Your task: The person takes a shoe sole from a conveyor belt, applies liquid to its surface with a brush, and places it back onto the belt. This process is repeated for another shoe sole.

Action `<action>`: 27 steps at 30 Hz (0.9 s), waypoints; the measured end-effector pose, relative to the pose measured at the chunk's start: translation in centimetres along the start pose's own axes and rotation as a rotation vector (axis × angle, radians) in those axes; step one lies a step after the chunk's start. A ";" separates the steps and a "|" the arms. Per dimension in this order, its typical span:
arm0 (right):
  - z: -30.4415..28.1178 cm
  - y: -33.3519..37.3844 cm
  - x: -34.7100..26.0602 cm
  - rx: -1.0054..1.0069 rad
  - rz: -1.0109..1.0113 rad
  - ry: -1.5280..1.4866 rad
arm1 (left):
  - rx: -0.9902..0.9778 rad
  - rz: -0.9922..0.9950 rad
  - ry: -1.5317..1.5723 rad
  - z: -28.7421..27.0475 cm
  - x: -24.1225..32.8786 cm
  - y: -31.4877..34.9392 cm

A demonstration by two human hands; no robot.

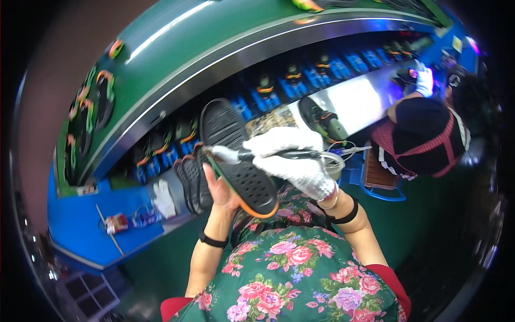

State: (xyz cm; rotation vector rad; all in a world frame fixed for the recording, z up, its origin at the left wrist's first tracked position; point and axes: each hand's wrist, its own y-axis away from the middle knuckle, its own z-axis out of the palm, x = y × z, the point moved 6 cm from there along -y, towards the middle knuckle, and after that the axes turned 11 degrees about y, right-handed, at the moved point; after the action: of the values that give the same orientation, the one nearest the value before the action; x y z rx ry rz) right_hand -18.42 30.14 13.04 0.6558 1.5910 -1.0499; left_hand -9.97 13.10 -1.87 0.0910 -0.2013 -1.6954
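The right hand (289,161), in a white glove, has its grip closed around a black-handled tool (228,154), whose pale tip lies over a black shoe (255,185). The bare left hand (221,190) grips the shoe's left edge, in front of the body. A white glove (163,199) rests on the blue table (80,220) at left.

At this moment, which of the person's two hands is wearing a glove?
The right hand wears a white glove and grips the dark-handled tool; the left hand, holding the perforated black sole, has no glove.
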 end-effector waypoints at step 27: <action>3.0 -1.6 -0.6 0.046 -0.443 0.596 | 0.290 0.201 -0.313 2.3 -2.3 0.2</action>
State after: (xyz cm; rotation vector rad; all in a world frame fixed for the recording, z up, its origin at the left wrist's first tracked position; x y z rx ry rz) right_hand -18.16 26.78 13.95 0.7048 2.3099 -1.2871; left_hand -9.89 15.51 0.31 0.0190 -0.6695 -1.4637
